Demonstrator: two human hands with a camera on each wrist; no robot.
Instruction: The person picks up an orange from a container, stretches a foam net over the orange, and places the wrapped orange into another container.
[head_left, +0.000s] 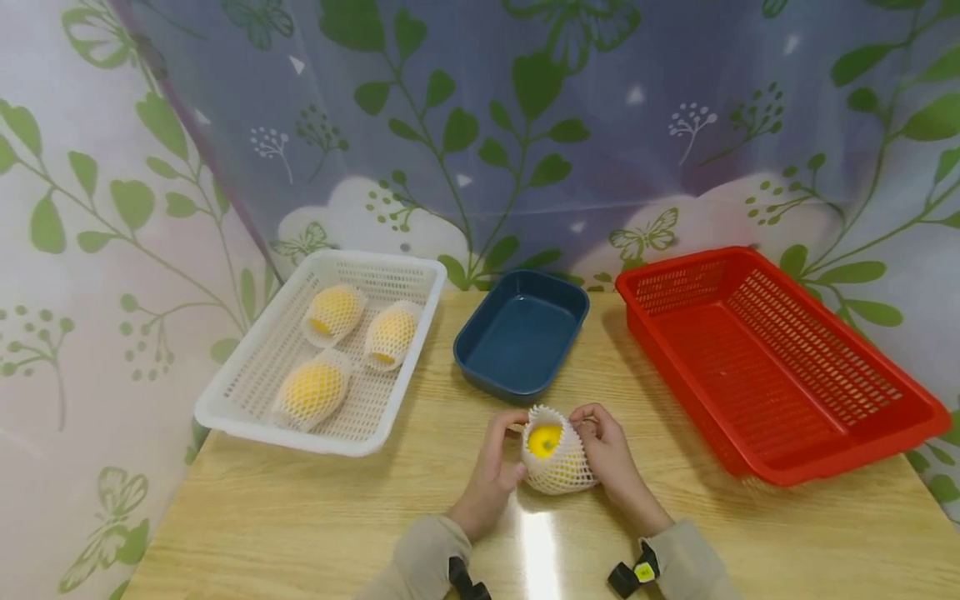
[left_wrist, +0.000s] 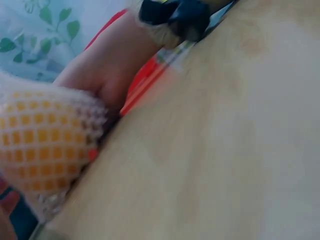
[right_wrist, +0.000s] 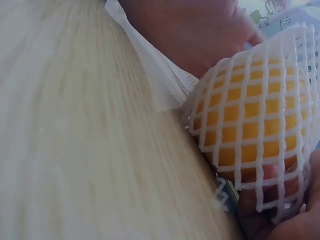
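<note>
A yellow fruit (head_left: 544, 441) in a white foam net (head_left: 564, 478) sits low over the table between both hands, one end bare at the net's scalloped opening. My left hand (head_left: 489, 482) holds the net from the left, fingers at the rim and thumb lower down. On the other side my right hand (head_left: 612, 460) pinches the net's right end. In the right wrist view, right fingers (right_wrist: 295, 217) show through and beside the mesh. The left wrist view has the netted fruit (left_wrist: 42, 137) at its left edge, with the right hand (left_wrist: 112, 60) behind it.
A white basket (head_left: 380, 439) at the left holds three yellow fruits in foam nets, one nearest the front (head_left: 311, 392). Behind the hands stands a dark blue tray (head_left: 521, 333). A large red basket (head_left: 697, 387) occupies the right side. A patterned curtain (head_left: 480, 125) hangs behind the wooden table (head_left: 300, 525).
</note>
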